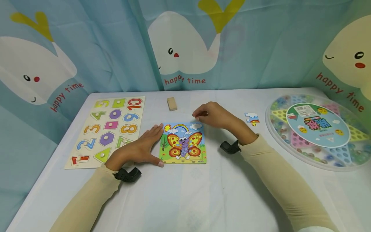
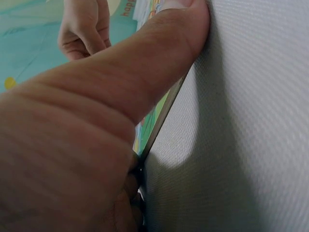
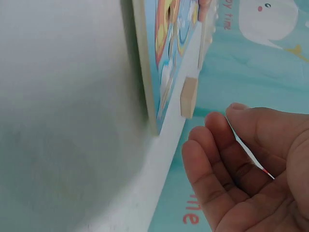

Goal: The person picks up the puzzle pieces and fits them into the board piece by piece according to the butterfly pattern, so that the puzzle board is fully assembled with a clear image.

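Observation:
A butterfly picture puzzle [image 1: 183, 143] lies flat on the table, with a rainbow and clouds along its top. My left hand [image 1: 145, 145] rests at its left side, fingers straight at the upper left and thumb at the lower left corner. In the left wrist view the thumb [image 2: 145, 63] lies across the board's edge. Just above the puzzle's top right corner hovers my right hand [image 1: 214, 114]. Its fingers [image 3: 200, 169] are loosely bent, and the right wrist view shows nothing between them and the thumb. Seams show in the puzzle's surface [image 3: 166, 72] there.
A small wooden block [image 1: 172, 104] lies behind the puzzle. Right of the right hand is a loose picture piece [image 1: 251, 118] with a cloud. A number-and-shape board [image 1: 116, 109] lies at left, a round marble game box [image 1: 318, 125] at right. A whale-print curtain [image 1: 261, 48] hangs behind.

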Motion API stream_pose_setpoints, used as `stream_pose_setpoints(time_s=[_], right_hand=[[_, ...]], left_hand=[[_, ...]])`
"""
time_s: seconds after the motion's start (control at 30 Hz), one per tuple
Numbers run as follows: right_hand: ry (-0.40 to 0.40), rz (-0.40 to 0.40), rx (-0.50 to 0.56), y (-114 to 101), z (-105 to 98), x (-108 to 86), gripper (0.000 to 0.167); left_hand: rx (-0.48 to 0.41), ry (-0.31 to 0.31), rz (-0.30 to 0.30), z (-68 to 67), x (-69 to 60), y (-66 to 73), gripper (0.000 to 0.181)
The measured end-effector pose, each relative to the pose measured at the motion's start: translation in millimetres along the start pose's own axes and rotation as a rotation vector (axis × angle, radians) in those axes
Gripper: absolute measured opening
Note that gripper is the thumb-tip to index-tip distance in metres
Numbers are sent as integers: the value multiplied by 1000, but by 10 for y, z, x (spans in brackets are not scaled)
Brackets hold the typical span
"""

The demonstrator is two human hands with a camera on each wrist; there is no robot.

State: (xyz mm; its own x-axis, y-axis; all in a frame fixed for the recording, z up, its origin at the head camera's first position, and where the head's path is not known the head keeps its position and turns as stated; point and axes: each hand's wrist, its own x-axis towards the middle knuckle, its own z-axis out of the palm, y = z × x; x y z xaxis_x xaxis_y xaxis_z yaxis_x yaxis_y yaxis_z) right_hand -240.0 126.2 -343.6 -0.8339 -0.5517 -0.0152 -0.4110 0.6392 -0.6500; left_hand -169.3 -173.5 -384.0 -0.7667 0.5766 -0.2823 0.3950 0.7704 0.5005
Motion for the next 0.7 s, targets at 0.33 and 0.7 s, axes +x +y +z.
stream_pose_setpoints(time_s=[0.33,0.7], right_hand=[[69,56,31,159,-187,-153,22],[141,103,17,395,-410,-398,22]], left_hand=[[-3,-1,-3,0,-2,2,123],[2,-3,-2,1,5,-20,124]])
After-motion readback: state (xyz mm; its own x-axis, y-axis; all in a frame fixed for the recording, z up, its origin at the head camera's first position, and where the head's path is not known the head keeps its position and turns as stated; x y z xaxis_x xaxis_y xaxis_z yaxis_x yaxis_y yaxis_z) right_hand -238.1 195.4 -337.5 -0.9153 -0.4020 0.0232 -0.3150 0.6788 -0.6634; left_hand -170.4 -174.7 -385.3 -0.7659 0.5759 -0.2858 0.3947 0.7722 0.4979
